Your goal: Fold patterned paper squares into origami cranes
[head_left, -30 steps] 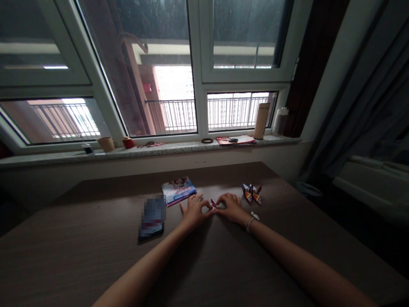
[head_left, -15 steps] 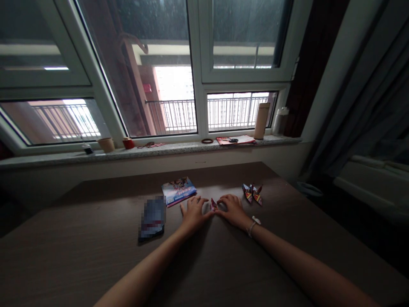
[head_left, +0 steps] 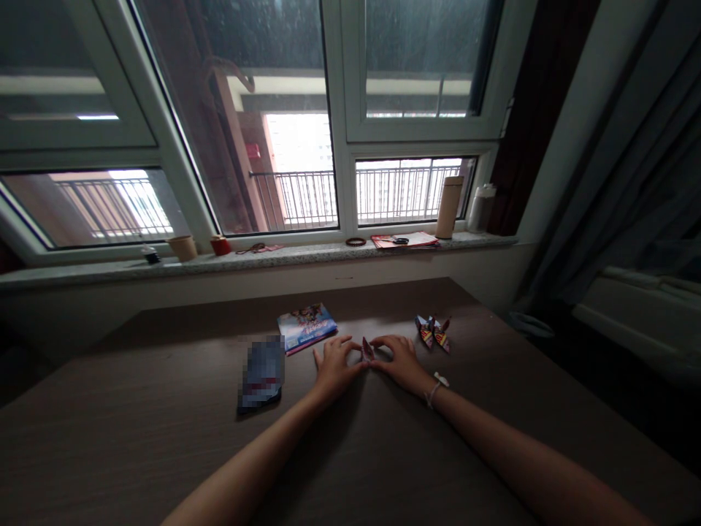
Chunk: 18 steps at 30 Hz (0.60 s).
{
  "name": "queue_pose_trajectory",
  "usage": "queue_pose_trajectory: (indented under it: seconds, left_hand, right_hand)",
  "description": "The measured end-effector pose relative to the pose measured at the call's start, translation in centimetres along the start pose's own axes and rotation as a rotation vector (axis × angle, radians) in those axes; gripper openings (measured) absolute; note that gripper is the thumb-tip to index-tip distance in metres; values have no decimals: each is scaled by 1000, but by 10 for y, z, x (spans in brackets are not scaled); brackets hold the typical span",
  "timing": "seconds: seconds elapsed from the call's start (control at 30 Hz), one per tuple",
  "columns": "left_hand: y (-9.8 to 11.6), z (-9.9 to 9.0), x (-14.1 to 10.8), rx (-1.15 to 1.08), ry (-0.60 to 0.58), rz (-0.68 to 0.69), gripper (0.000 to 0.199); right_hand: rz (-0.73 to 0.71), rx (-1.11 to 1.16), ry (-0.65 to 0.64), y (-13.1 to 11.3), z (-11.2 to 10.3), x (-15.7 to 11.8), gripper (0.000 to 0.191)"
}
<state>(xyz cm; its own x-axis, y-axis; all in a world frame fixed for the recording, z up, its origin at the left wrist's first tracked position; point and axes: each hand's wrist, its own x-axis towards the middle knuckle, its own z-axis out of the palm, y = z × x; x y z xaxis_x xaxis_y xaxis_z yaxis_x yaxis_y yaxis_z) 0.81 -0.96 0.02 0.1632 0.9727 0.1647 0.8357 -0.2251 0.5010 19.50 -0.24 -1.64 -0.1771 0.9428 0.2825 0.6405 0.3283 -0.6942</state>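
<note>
Folded paper bit (head_left: 366, 350) sits on table (head_left: 136, 446) btwn both hands, just below frame centre. L hand (head_left: 335, 369) and R hand (head_left: 402, 363) lie palm down, fingers loosely curved, not clenched, tips right at the paper; can't tell if they actually pinch it. White band (head_left: 435, 392) round R wrist. Two paper cranes (head_left: 432, 333) stand side by side just beyond R hand, toward upper right. Left of L hand: glossy picture booklet (head_left: 307, 328) near the fingertips, w/ pixelated packet (head_left: 261, 372) below-left of it, too blurred to read. Top of frame: stone sill (head_left: 274, 256) under window (head_left: 346, 146), balcony railing (head_left: 402, 193) outside. On sill: tan cup (head_left: 182, 248), red cup (head_left: 220, 245), red papers (head_left: 404, 240) w/ scissors (head_left: 399, 239) on top, tan flask (head_left: 449, 207), white bottle (head_left: 480, 210). Dark curtain (head_left: 602, 146) far right.
</note>
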Motion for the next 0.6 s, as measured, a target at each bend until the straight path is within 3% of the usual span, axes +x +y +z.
queue_pose_trajectory:
  seconds: [0.23,0.43,0.6]
  left_hand:
    - [3,0,0,-77,61,43,19]
    - [3,1,1,-156,78,68,5]
    - [5,-2,0,-161,99,61,6]
  right_hand:
    - [41,173,-18,1,1,2,33]
    - [53,128,-9,1,0,3,18]
    - [51,116,-5,2,0,3,18]
